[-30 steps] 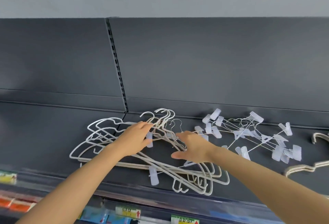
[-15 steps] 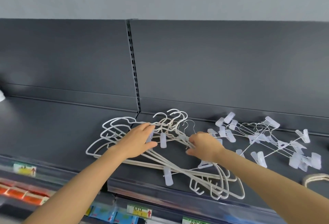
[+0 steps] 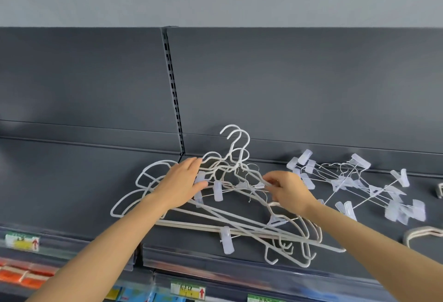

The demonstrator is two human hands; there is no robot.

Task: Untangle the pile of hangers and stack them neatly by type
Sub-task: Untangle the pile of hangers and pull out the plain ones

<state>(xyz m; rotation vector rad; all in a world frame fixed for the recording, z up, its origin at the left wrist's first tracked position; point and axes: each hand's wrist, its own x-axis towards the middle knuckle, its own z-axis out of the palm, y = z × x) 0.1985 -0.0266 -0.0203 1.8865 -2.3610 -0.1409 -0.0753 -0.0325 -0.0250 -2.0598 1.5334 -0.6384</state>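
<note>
My right grip [image 3: 286, 190] now pinches a thin white coated wire hanger [image 3: 248, 143] and tilts it up, raising its hook above the tangled pile of white hangers [image 3: 239, 225]; my left grip [image 3: 181, 185] flattens on top.

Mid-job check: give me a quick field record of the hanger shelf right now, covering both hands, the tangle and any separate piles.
left hand: fingers straight, pressing on the tangled pile
right hand: pinching a hanger on the pile's right side
tangled pile: white and clip-type hangers interlocked, some tilted up
clip hanger heap: separate, to the right on the shelf
beige hangers: far right, partly out of frame
status: tangle not yet sorted
</note>
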